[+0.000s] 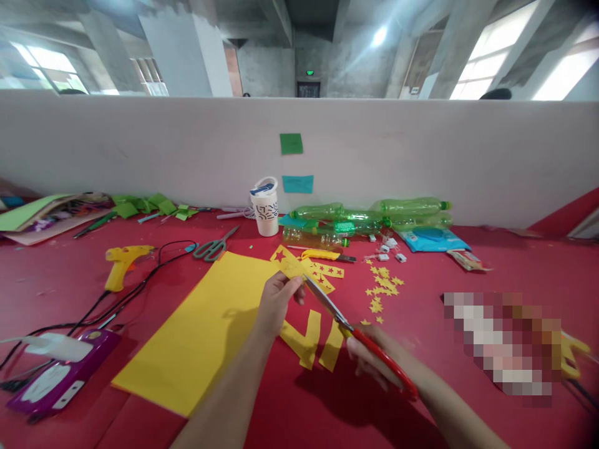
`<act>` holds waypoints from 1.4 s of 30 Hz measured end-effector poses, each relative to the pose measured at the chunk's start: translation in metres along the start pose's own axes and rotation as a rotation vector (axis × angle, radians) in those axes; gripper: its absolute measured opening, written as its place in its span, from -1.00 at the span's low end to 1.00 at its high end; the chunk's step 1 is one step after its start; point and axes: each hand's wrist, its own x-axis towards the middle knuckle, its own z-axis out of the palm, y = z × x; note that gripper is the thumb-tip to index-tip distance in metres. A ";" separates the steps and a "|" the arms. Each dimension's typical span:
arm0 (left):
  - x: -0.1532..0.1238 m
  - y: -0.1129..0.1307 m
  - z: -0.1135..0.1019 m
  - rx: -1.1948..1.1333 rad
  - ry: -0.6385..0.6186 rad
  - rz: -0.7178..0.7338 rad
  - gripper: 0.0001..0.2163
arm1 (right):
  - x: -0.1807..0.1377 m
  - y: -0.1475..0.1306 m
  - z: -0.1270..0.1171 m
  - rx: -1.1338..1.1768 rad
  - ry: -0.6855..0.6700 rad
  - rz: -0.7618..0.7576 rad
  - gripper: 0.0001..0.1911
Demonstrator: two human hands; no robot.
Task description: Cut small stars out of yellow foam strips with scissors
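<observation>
My left hand [279, 298] pinches a small strip of yellow paper [291, 264], which has a star-shaped hole near its far end. In my right hand [374, 355] is a pair of red-handled scissors [334, 312], with the blade tips against the strip beside my left fingers. Beneath and beyond lie yellow strips with star cut-outs [330, 270]. Plain yellow paper strips [312, 337] rest between my wrists. A large yellow sheet [201, 330] lies under and left of my left forearm. Small yellow stars [384, 284] are scattered to the right.
A yellow glue gun [122, 262], grey scissors [216, 245] and a purple power strip [65, 374] with cables are at left. Farther back stand a white cup [265, 209] and green plastic bottles [360, 218]. A yellow utility knife [322, 255] lies beyond my hands.
</observation>
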 end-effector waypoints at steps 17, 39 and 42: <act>0.002 -0.001 -0.005 0.110 -0.037 0.005 -0.86 | 0.002 0.000 -0.001 0.010 0.000 0.057 -0.54; 0.004 -0.002 -0.012 0.081 -0.087 -0.033 -0.87 | 0.004 -0.002 -0.005 -0.013 -0.052 0.071 -0.54; 0.004 -0.003 -0.012 0.081 -0.090 -0.034 -0.87 | 0.004 -0.003 -0.005 -0.021 -0.044 0.063 -0.55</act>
